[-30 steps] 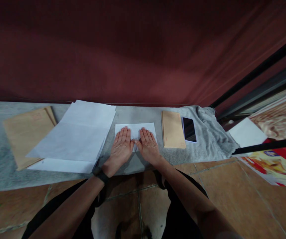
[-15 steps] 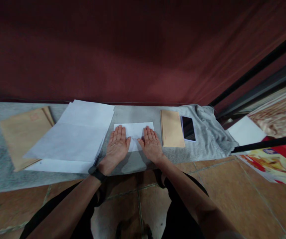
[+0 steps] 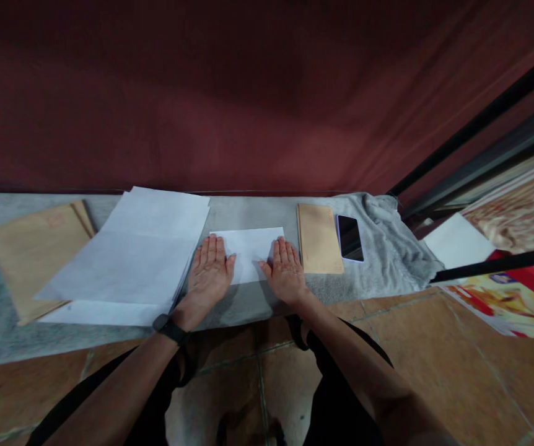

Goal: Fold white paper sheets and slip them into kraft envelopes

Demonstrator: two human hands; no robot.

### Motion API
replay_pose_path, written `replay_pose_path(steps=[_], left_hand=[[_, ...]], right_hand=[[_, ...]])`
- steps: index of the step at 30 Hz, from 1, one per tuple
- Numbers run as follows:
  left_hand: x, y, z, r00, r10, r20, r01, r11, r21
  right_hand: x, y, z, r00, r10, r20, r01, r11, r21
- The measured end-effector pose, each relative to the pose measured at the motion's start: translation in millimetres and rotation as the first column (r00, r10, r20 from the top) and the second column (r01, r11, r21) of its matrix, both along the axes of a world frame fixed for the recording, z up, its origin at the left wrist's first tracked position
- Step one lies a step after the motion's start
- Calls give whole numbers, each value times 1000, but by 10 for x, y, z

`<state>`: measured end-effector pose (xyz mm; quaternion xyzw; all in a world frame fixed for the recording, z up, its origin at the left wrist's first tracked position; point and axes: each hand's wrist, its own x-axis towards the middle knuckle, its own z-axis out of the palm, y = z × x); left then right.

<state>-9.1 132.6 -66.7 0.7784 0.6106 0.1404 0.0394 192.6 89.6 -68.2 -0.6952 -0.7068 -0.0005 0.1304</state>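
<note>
A folded sheet of white paper (image 3: pixel 249 251) lies flat on a grey cloth (image 3: pixel 248 214) in front of me. My left hand (image 3: pixel 211 267) rests flat, palm down, over the paper's left end, fingers stretched forward. At the right end, my right hand (image 3: pixel 285 269) lies palm down too, its fingers straight and its thumb out toward the middle. Neither hand grips anything. Just right of my right hand sits a small stack of brown envelopes (image 3: pixel 320 238). Left of my left hand spreads a stack of large white sheets (image 3: pixel 132 248).
More brown envelopes (image 3: pixel 39 254) lie at the far left, partly under the white sheets. A phone (image 3: pixel 350 238) is beside the right-hand envelopes. A dark red wall (image 3: pixel 248 124) rises behind the cloth. On the right are a black bar (image 3: pixel 503 265) and a printed box (image 3: pixel 513 300).
My hands have slid apart, the left one outward to the left and the right one slightly to the right, showing more of the paper's middle. The view has shifted a little.
</note>
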Motion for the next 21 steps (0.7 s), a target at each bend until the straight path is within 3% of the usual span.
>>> replay_pose_path(steps=[7,13,17,21], left_hand=[[-27,-43,23,998,16,61,-17,1000,8],[95,-233,55,983,-173,58,174,985,3],[145,-359,14,953,-299,38,300,954,-15],[139,-407,-32,946,-324,13,324,946,7]], right_hand=[[39,-24,81,999,-7,-48,8,1000,5],[-79,-75,204,977,172,-125,-176,984,-23],[-174,-131,159,960,234,-157,-243,969,-41],[-195,-154,98,960,243,-141,-253,965,-63]])
